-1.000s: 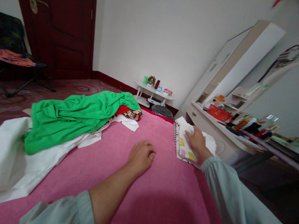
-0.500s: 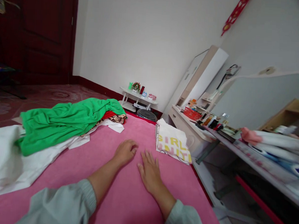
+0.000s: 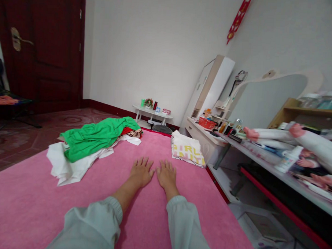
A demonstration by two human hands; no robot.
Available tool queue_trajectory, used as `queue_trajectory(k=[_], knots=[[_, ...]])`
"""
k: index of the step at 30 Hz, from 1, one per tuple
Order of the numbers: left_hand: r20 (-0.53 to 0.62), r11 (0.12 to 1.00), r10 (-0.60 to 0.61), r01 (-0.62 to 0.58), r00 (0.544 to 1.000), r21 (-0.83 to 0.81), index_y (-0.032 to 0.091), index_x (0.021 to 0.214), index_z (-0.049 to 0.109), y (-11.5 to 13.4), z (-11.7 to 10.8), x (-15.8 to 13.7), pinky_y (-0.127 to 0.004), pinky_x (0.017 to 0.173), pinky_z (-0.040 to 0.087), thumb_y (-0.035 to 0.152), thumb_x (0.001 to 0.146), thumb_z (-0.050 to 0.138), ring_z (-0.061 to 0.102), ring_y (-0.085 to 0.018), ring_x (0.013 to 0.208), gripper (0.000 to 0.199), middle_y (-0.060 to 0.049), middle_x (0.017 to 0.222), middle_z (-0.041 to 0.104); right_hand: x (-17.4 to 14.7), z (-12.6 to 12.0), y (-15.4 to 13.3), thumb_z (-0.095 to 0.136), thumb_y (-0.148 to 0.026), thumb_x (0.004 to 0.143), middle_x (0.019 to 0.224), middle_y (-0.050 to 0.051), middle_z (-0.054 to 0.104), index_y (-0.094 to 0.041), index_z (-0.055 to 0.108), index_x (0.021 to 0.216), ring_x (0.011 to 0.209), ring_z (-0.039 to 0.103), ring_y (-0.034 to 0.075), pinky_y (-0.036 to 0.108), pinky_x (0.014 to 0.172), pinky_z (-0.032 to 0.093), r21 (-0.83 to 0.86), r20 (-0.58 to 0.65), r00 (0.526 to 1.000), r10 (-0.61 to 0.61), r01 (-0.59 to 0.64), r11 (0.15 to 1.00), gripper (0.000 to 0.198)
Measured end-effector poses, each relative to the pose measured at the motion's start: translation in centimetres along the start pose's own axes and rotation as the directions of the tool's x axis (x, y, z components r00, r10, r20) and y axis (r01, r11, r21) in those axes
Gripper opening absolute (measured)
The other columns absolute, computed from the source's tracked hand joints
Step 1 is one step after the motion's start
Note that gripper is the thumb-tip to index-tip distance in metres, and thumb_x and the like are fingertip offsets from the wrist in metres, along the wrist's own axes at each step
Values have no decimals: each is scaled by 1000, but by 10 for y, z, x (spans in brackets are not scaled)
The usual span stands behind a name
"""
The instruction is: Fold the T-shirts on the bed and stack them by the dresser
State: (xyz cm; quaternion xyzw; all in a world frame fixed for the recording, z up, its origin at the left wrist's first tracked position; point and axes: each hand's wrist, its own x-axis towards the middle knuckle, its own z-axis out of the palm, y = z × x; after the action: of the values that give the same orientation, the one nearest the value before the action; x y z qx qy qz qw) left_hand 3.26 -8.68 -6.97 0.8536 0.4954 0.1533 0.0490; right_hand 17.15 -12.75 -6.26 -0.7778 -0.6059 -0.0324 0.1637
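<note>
My left hand (image 3: 142, 172) lies palm down on the pink bed cover (image 3: 145, 219), fingers spread and holding nothing. Close beside it, my right hand (image 3: 166, 174) also rests flat on the cover with its fingers apart. Beyond the right hand, to the right, is a folded white garment (image 3: 187, 147) with yellow and pink lettering. Farther left of my hands sits a loose heap: a green garment (image 3: 99, 136) on top, white cloth (image 3: 76, 169) underneath, and bits of red and brown patterned fabric (image 3: 135, 133) at its far end.
Along the right side runs a dressing table (image 3: 209, 137) with a mirror (image 3: 268, 99) and a cluttered desk (image 3: 263, 158) bearing doll limbs and a white bottle (image 3: 288, 159). A low white stand (image 3: 152, 111) is by the far wall. A chair (image 3: 10, 101) stands near the dark door (image 3: 48, 46).
My left hand has gone from curled to spread flat, and the right hand has drawn level with it. The camera view has shifted, showing more of the desk and door.
</note>
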Motion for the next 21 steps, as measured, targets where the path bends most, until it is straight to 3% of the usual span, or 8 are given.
queue_trajectory(k=[14, 21], knots=[[-37, 1000, 9, -10, 999, -27, 28, 137, 46, -6, -6, -4, -47, 110, 22, 51, 90, 35, 31, -28, 137, 54, -6, 149, 37, 10, -1, 17, 52, -32, 85, 132, 7, 56, -23, 63, 118, 126, 46, 22, 37, 107, 30, 202, -96, 995, -41, 60, 978, 37], [-29, 1000, 4, -5, 1000, -25, 28, 137, 46, -6, -7, -4, -47, 110, 23, 51, 90, 34, 31, -28, 137, 53, -6, 149, 37, 10, -3, 19, 55, -28, 83, 128, 5, 60, -23, 66, 113, 121, 50, 20, 34, 105, 33, 246, -116, 993, -37, 65, 967, 33]])
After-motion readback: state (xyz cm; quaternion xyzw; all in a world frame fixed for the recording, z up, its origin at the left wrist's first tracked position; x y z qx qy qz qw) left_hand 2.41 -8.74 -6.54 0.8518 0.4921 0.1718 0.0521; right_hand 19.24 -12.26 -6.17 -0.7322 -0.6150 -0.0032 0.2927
